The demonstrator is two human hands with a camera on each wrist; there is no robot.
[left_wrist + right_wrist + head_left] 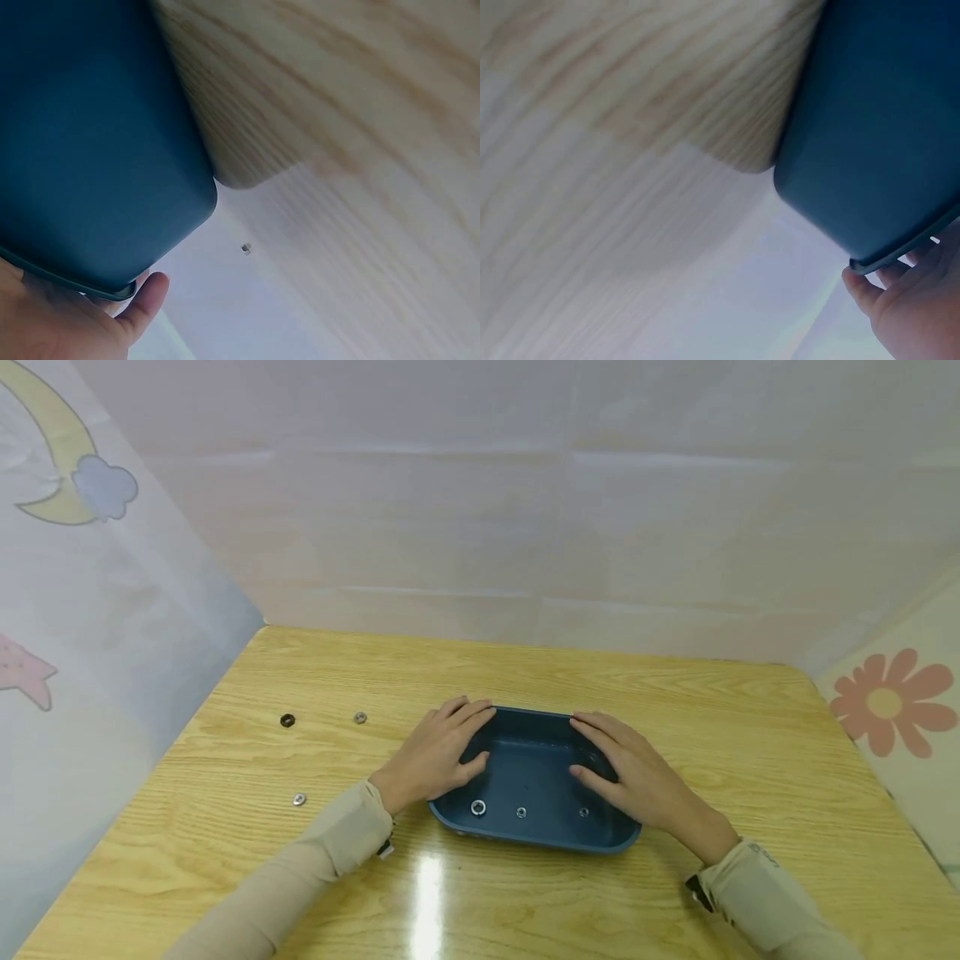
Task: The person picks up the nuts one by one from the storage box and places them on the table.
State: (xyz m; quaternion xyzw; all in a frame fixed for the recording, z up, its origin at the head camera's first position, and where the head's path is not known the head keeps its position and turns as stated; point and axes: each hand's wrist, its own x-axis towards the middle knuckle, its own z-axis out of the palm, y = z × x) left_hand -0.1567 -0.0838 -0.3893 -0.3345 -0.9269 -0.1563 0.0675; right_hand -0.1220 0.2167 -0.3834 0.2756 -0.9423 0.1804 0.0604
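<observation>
A dark blue rectangular tray [528, 768] with rounded corners rests on the wooden table. My left hand [437, 753] holds its left end, thumb inside and fingers over the far left rim. At the opposite end, my right hand [637, 770] holds the rim likewise, its thumb reaching inside. Along the tray's near side lie a larger silver nut [478, 807], a smaller nut [521, 812] and another small nut [584, 812]. Both wrist views show the tray's outer wall [97, 150] close up, with fingers [864, 289] at the rim.
Left of the tray, a black nut [287, 720], a silver nut [360, 717] and a small silver nut-like piece [299, 799] lie on the table [225, 860]. Pale printed cloth [450, 527] hangs behind and along the sides.
</observation>
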